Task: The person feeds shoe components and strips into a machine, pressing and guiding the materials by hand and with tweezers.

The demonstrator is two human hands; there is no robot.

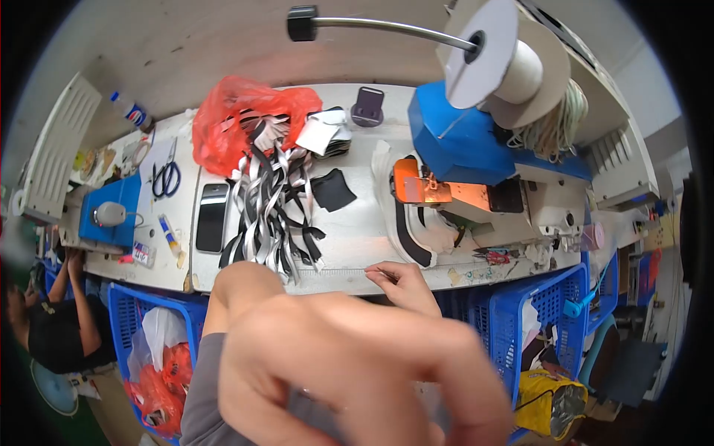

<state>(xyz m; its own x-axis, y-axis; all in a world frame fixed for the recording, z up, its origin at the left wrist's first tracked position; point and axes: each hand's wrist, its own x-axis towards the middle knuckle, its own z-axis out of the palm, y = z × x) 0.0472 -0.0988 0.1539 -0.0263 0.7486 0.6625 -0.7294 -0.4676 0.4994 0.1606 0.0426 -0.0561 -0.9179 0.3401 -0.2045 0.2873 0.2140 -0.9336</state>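
Note:
Close to the camera, my left hand (357, 349) is large and blurred, its fingers bent and their tips hidden; I cannot tell if it holds anything. Its arm rises bent at the lower left. My right hand (405, 286) is at the table's front edge, thumb and fingers pressed together; whatever they hold is too small to make out. Left of it lies a pile of black and white strips (275, 208), coming out of a red plastic bag (223, 123). Beyond it, a curved black and white piece (409, 236) lies beside the orange and blue sewing machine (413, 181).
A phone (212, 219), blue-handled scissors (166, 178), a black cloth piece (333, 191) and a dark stand (367, 108) are on the table (357, 245). Thread spools (517, 70) hang above. Blue baskets (506, 327) flank me. Another person (63, 327) is at far left.

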